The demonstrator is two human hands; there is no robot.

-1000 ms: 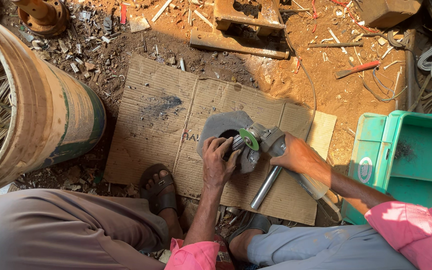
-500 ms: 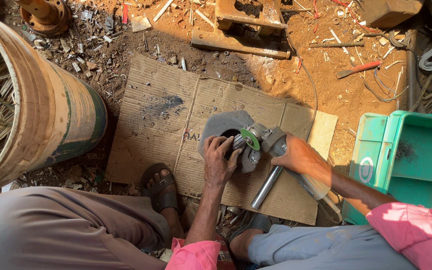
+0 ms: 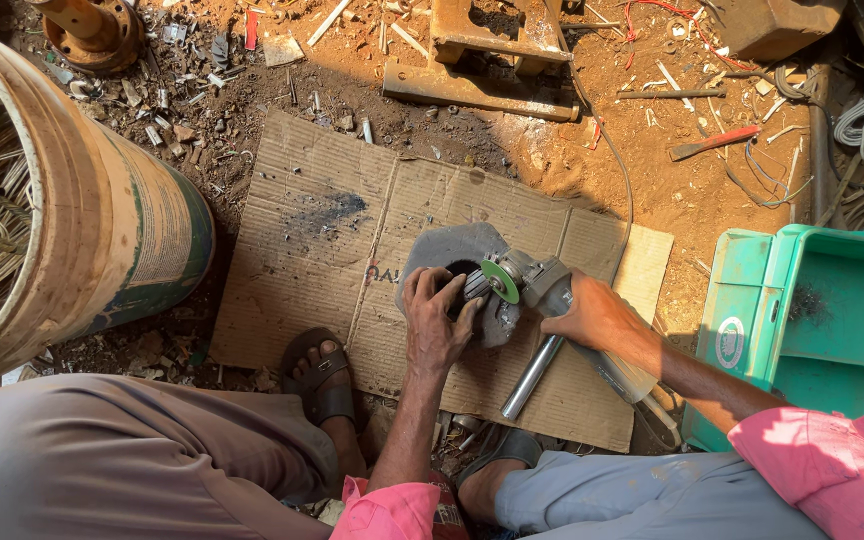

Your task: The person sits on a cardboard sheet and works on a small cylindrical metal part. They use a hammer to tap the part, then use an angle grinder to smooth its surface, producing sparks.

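While we crouch over the cardboard [image 3: 332, 240], our left hand [image 3: 432, 325] presses flat, fingers spread, on the grey metal ring [image 3: 442, 255] at its middle; right hand [image 3: 592, 315] wraps the grinder [image 3: 527, 285] just beside it. Ring prob. heavy, stiff, sharp-edged — hold by outer rim.

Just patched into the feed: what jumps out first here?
Centre frame, both hands work on a grey metal disc lying on cardboard: the left hand presses it while the right hand grips an angle grinder with a green wheel. A big rusty drum of wire fills the left edge, a green crate the right.
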